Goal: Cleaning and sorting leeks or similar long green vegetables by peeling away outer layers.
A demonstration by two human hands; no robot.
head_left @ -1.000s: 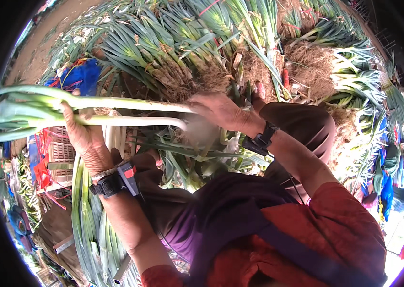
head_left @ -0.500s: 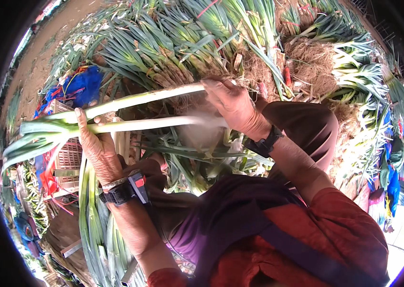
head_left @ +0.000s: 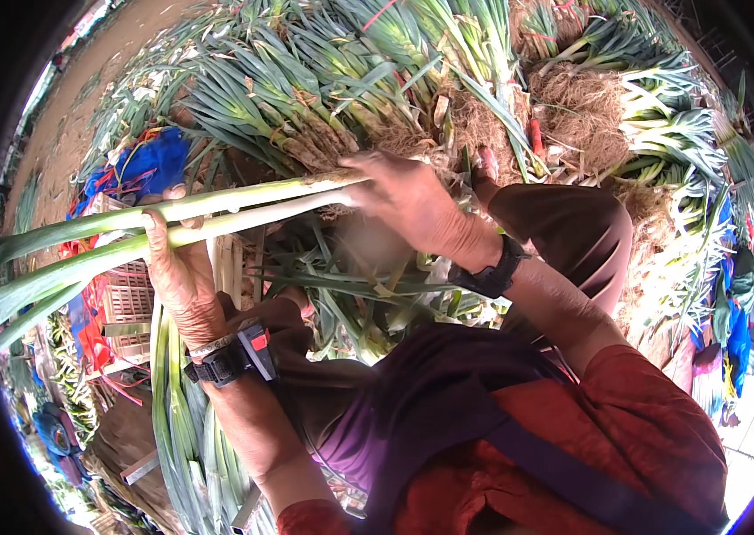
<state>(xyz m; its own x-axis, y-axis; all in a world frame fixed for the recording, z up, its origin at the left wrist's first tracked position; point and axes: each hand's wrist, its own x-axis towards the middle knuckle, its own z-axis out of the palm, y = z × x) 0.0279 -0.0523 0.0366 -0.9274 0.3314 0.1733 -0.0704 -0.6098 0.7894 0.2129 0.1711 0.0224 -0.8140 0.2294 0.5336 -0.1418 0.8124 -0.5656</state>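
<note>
Brown bare soil (head_left: 51,147) shows at far left, beside green leek bundles with tangled tan roots (head_left: 279,107) heaped across the far side. Two long green-and-white leek stalks (head_left: 252,197) span left to right in front of the person, pale ends rightward and slightly farther. The left hand (head_left: 182,285) grips them nearer the leaves; the right hand (head_left: 421,209), fingers curled, meets the pale ends, its hold too blurred to tell.

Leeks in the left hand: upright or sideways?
Sideways. The two leeks run across the view, leafy ends left of the left hand, pale ends by the right hand. Exact tilt: cannot tell.
</note>
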